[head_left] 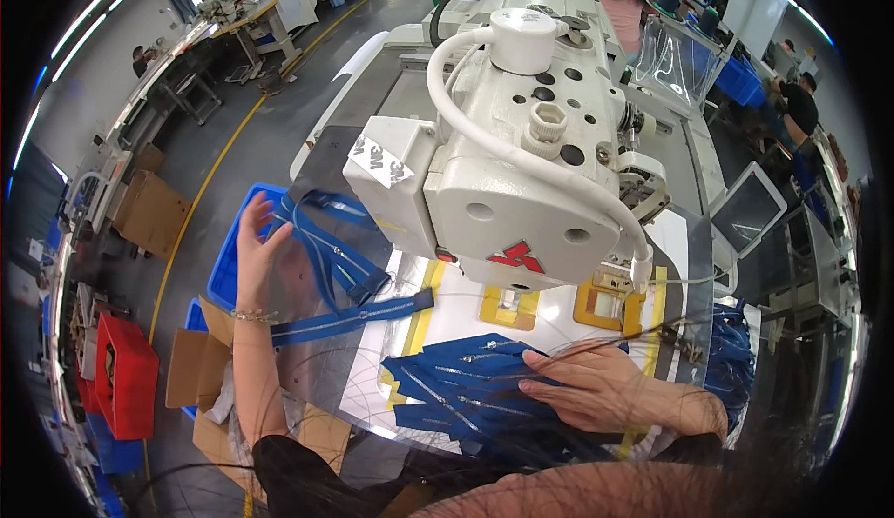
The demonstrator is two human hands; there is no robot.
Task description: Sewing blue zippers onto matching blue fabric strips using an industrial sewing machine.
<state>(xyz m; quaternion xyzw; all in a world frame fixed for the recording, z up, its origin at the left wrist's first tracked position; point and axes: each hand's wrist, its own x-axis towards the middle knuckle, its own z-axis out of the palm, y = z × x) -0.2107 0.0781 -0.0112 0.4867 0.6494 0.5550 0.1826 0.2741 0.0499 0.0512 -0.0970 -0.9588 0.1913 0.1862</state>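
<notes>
A heap of short blue zippers with silvery teeth [456, 383] lies on the white work plate in front of me. My right hand [587, 386] rests on the heap's right side, its fingers stretched out flat. Off to the left, my raised left hand [256, 239] has thumb and fingers apart. It is beside a looped bunch of longer blue zippers [340, 262]; whether the fingertips touch it I cannot tell. One more blue zipper strip [363, 317] runs across the plate's left edge, between bunch and heap.
A large white sewing machine head [531, 192] overhangs the plate, with yellow-edged clamp frames [601, 306] beneath. Blue bins [233, 267] and an open cardboard box [200, 360] stand at left, a red crate [128, 378] farther out. More blue zippers [731, 355] hang at right, below a tilted screen [750, 200].
</notes>
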